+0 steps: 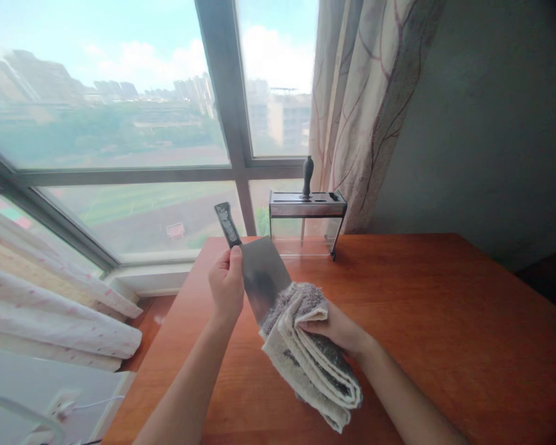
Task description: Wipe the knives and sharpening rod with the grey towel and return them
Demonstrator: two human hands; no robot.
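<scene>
Nearest, bottom left: a white surface with a socket (58,405) and a thin white cable, beside pale spotted bedding (50,315) rolled along the left edge.

Two bare forearms over the near part of a reddish wooden table (445,346).

Right hand (336,327), fingers closed on a folded grey and cream towel (306,358), thumb side tucked into the folds, most of the cloth hanging down toward the near table edge. Upper end of the towel pressed against the lower part of a cleaver (262,272), wrapped over its near corner.

Left hand (227,284), just left of the towel, fist closed around the cleaver where blade meets handle, thumb up along the edge. Broad flat blade held above the table, tilted, its dark handle (227,224) pointing up and away to the left. Dull grey blade face turned toward the camera, darker smear in its lower half.

Farther back, at the far edge of the table: a clear-walled knife block (306,232) with a slotted metal top, one dark handle (307,176) standing upright in a slot. Contents behind the clear wall too faint to tell.

Beyond that: grey window frame (234,142), patterned curtain (366,105) hanging to the right of the block, grey wall (491,123) on the far right. Outside, hazy buildings, green ground, cloudy blue sky.
</scene>
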